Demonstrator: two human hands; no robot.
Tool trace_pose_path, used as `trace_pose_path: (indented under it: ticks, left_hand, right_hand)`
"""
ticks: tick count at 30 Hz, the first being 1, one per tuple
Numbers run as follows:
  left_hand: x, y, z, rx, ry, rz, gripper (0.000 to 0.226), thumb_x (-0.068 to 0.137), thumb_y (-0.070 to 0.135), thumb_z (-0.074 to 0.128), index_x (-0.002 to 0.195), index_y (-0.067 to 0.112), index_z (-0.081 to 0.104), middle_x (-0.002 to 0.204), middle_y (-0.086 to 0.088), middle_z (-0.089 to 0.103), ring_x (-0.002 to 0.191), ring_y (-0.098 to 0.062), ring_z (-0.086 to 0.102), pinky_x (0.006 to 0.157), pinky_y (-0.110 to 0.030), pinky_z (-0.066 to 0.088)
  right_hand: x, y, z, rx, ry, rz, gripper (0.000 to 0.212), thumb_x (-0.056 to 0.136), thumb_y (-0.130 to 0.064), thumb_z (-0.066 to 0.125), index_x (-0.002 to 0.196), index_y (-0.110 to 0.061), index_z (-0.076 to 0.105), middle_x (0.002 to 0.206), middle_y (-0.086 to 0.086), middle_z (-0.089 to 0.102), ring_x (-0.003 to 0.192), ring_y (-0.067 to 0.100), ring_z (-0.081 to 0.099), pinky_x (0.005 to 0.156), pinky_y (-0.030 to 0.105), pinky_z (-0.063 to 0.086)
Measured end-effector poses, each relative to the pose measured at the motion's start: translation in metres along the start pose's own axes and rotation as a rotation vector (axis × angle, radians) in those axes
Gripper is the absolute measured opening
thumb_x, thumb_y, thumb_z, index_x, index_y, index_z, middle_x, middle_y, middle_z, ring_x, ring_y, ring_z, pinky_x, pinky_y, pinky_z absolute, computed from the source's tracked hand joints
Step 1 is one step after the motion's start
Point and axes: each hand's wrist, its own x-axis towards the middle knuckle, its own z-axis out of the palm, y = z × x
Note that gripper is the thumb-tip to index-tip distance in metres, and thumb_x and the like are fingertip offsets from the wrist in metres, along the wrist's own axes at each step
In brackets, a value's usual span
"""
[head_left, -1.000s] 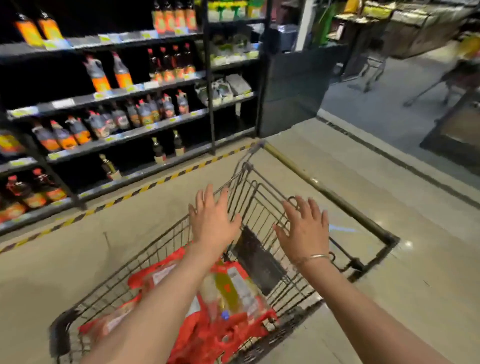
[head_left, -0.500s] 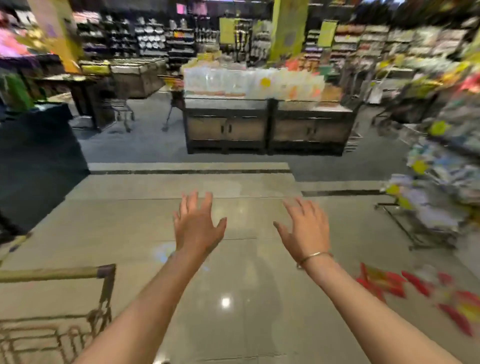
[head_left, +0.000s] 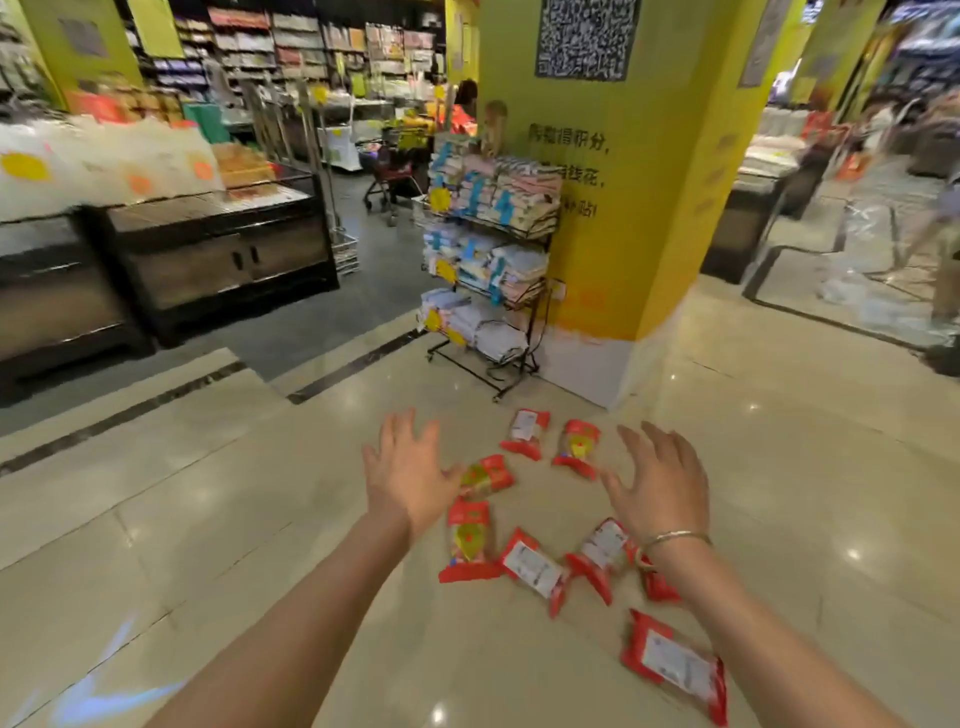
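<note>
Both hands are out in front, palms down, fingers straight and spread, with nothing held in either. Left hand (head_left: 410, 475) and right hand (head_left: 660, 486) hover above the red packets (head_left: 470, 540), not touching them as far as the head view shows.

Packet location: all on the glossy tile floor (head_left: 208, 519), in a loose cluster between and below the two hands, just short of the yellow pillar (head_left: 623, 208) and the wire rack (head_left: 531, 332) standing against it.

- far pair (head_left: 525, 434) sits side by side, nearest the pillar
- one packet (head_left: 488, 475) lies just beside the left thumb
- the near packet (head_left: 672, 662) lies apart from the rest, under the right forearm
- one is partly hidden behind the right wrist and its bracelet (head_left: 675, 538)

The packets lie at random angles, some label side up and some print side up. That reads as a spill, not stock laid out on purpose.

Judgement: the wide, flat hand pose fits a reach to gather the cluster — each hand covers one flank. The packets are flat and slick, so sliding them together before gripping looks safest.
</note>
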Motion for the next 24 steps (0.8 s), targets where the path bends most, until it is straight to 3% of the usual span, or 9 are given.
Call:
trace_pose_path:
  ticks: [4, 10, 24]
  left_hand:
    - [0.072, 0.019, 0.029, 0.012, -0.007, 0.073, 0.071, 0.087, 0.050, 0.054, 0.148, 0.026, 0.028, 0.157, -0.010, 0.022, 0.145, -0.029, 0.016, 0.113, -0.054, 0.026]
    - [0.177, 0.028, 0.061, 0.034, -0.093, 0.119, 0.070, 0.090, 0.048, 0.051, 0.150, 0.022, 0.025, 0.158, -0.013, 0.019, 0.147, -0.032, 0.013, 0.114, -0.058, 0.022]
    - [0.367, 0.029, 0.209, 0.049, -0.292, -0.055, 0.063, 0.094, 0.044, 0.048, 0.149, 0.023, 0.026, 0.158, -0.011, 0.021, 0.147, -0.030, 0.013, 0.115, -0.056, 0.021]
  right_hand:
    - [0.052, 0.016, 0.031, -0.071, -0.084, 0.071, 0.060, 0.090, -0.046, 0.055, 0.146, -0.028, 0.040, 0.155, 0.005, 0.034, 0.143, 0.032, 0.025, 0.115, 0.047, 0.023]
    - [0.130, 0.004, 0.086, -0.105, -0.226, 0.076, 0.063, 0.092, -0.049, 0.051, 0.149, -0.029, 0.032, 0.157, 0.003, 0.029, 0.146, 0.029, 0.019, 0.117, 0.048, 0.020]
    - [0.313, 0.030, 0.267, -0.184, -0.618, -0.002, 0.069, 0.093, -0.051, 0.048, 0.153, -0.029, 0.020, 0.161, -0.001, 0.019, 0.149, 0.026, 0.010, 0.120, 0.048, 0.014]
